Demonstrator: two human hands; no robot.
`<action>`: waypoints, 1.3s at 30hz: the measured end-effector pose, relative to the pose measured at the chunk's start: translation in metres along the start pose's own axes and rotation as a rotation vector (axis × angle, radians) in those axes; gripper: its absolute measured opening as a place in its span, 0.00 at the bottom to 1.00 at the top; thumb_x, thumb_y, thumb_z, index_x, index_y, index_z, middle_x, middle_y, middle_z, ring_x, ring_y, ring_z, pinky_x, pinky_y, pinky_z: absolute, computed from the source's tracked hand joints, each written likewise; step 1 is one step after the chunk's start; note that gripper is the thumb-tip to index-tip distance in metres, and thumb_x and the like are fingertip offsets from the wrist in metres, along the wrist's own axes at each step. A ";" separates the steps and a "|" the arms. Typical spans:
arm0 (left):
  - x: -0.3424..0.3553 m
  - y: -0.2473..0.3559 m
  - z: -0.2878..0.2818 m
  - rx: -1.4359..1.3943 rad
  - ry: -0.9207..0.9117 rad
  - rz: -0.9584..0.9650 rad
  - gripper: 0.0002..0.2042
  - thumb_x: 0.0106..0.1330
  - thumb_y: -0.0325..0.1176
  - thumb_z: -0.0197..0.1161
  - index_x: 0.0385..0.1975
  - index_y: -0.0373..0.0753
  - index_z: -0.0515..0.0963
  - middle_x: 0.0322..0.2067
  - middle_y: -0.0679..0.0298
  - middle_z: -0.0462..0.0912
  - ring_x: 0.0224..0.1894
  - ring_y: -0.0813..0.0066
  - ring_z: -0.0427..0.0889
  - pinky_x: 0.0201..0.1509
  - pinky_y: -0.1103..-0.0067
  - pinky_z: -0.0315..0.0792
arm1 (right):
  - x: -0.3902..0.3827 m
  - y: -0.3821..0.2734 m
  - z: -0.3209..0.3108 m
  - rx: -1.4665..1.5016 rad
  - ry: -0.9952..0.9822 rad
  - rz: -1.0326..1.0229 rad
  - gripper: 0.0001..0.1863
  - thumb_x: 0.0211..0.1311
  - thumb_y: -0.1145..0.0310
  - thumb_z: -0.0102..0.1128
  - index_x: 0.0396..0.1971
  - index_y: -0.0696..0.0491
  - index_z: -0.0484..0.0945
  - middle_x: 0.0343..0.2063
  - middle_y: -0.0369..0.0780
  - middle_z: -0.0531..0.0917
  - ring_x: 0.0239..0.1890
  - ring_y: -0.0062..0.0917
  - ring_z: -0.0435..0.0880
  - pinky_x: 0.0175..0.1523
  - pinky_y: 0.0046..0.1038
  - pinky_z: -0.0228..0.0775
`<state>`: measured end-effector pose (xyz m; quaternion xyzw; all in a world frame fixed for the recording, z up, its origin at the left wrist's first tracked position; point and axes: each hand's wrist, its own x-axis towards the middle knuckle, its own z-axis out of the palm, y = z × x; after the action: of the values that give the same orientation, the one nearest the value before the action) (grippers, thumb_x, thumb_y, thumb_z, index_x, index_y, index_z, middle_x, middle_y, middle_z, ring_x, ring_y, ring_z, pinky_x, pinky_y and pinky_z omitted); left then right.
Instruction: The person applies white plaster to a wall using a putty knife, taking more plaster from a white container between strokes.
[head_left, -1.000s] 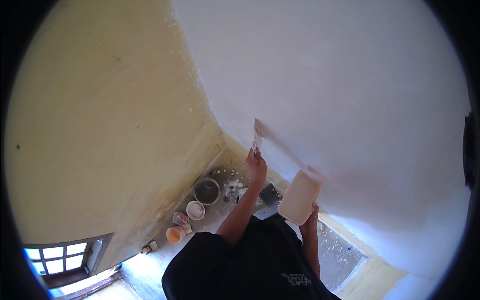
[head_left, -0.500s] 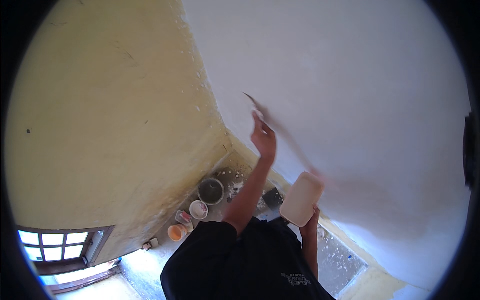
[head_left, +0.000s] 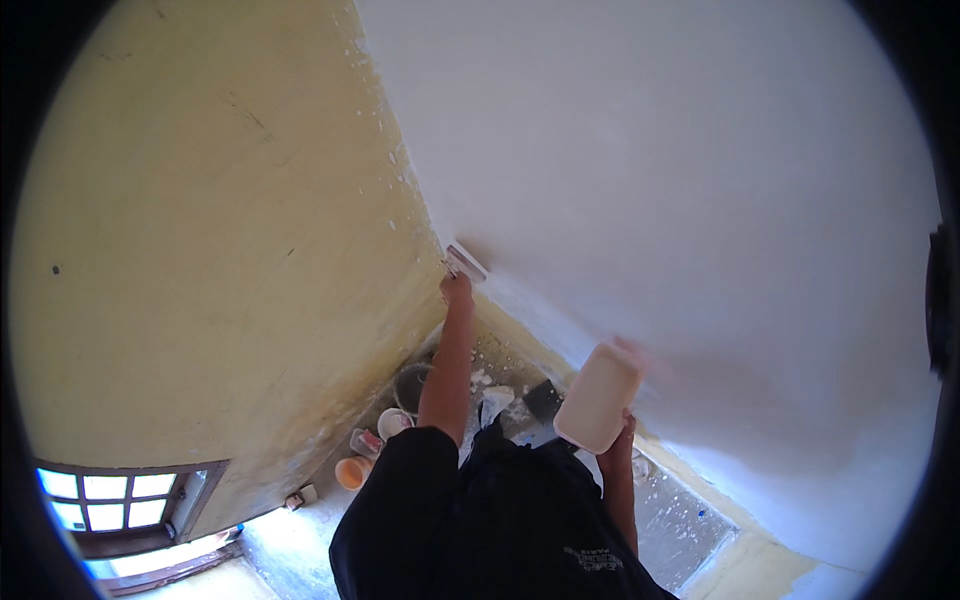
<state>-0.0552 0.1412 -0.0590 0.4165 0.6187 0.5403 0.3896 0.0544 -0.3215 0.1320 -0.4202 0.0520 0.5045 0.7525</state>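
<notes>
My left hand (head_left: pixel 457 288) is closed round the handle of a wide putty knife (head_left: pixel 468 262). Its blade lies on the white-coated wall (head_left: pixel 680 180), low down, right by the corner with the yellow wall (head_left: pixel 220 260). Lower right, my right hand (head_left: pixel 624 432) grips the edge of a cream rectangular tub (head_left: pixel 598 398), held tilted close to the white wall. Whether anything lies in the tub, I cannot tell.
On the floor along the yellow wall stand a dark bucket (head_left: pixel 409 390), a white bucket (head_left: pixel 394 422), a small container (head_left: pixel 365 442) and an orange bucket (head_left: pixel 352 473). A barred window (head_left: pixel 108 498) sits lower left. Spatters cover the floor (head_left: pixel 680 520).
My left hand has swung down and left with the putty knife, from higher on the white wall to the corner. The tub in my right hand has shifted only slightly.
</notes>
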 end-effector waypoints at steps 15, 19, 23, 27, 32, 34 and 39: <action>-0.260 0.249 -0.034 0.102 -0.378 0.229 0.10 0.66 0.26 0.52 0.41 0.27 0.76 0.22 0.46 0.77 0.22 0.65 0.74 0.29 0.71 0.69 | -0.006 -0.009 -0.026 -0.047 0.089 -0.096 0.25 0.68 0.50 0.39 0.55 0.53 0.66 0.49 0.40 0.76 0.53 0.32 0.77 0.58 0.37 0.70; -0.272 0.234 -0.058 -0.024 -0.493 0.305 0.12 0.68 0.25 0.52 0.47 0.28 0.75 0.26 0.50 0.80 0.26 0.73 0.76 0.32 0.75 0.71 | -0.005 -0.015 -0.021 -0.061 0.072 -0.080 0.25 0.68 0.50 0.39 0.55 0.54 0.66 0.50 0.40 0.76 0.53 0.32 0.77 0.58 0.37 0.70; -0.235 0.227 -0.065 0.105 -0.449 0.361 0.11 0.68 0.25 0.52 0.45 0.28 0.76 0.25 0.52 0.80 0.26 0.73 0.76 0.32 0.76 0.71 | -0.002 -0.014 -0.026 -0.015 0.081 -0.094 0.26 0.68 0.50 0.39 0.56 0.53 0.66 0.50 0.40 0.76 0.54 0.32 0.76 0.59 0.37 0.69; -0.183 0.253 -0.032 0.225 -0.317 0.256 0.11 0.67 0.24 0.52 0.44 0.26 0.76 0.26 0.47 0.81 0.25 0.60 0.78 0.33 0.73 0.72 | -0.003 -0.012 -0.027 0.042 0.096 -0.065 0.26 0.68 0.50 0.38 0.56 0.54 0.66 0.50 0.40 0.76 0.54 0.32 0.76 0.58 0.37 0.70; -0.227 0.241 0.029 0.089 -0.206 0.546 0.22 0.62 0.18 0.50 0.58 0.29 0.67 0.52 0.42 0.74 0.53 0.52 0.76 0.51 0.70 0.75 | -0.007 -0.007 -0.018 -0.102 0.039 -0.126 0.26 0.68 0.50 0.38 0.56 0.54 0.66 0.50 0.41 0.76 0.54 0.32 0.76 0.58 0.37 0.70; -0.272 0.226 0.016 0.060 -0.339 0.596 0.24 0.61 0.16 0.49 0.60 0.30 0.65 0.57 0.43 0.70 0.58 0.52 0.72 0.54 0.70 0.74 | -0.009 -0.006 -0.022 -0.066 0.063 -0.121 0.26 0.68 0.50 0.38 0.56 0.54 0.66 0.50 0.41 0.76 0.54 0.32 0.76 0.58 0.37 0.70; -0.288 0.180 -0.050 0.067 -0.514 0.644 0.23 0.60 0.18 0.49 0.57 0.33 0.69 0.52 0.44 0.75 0.47 0.51 0.80 0.45 0.69 0.76 | -0.004 -0.002 -0.033 0.056 0.106 -0.082 0.24 0.70 0.52 0.39 0.55 0.54 0.66 0.49 0.41 0.76 0.51 0.30 0.78 0.55 0.34 0.72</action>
<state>0.0156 -0.1329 0.1345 0.7226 0.3564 0.4927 0.3287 0.0654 -0.3469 0.1138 -0.4266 0.0885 0.4487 0.7803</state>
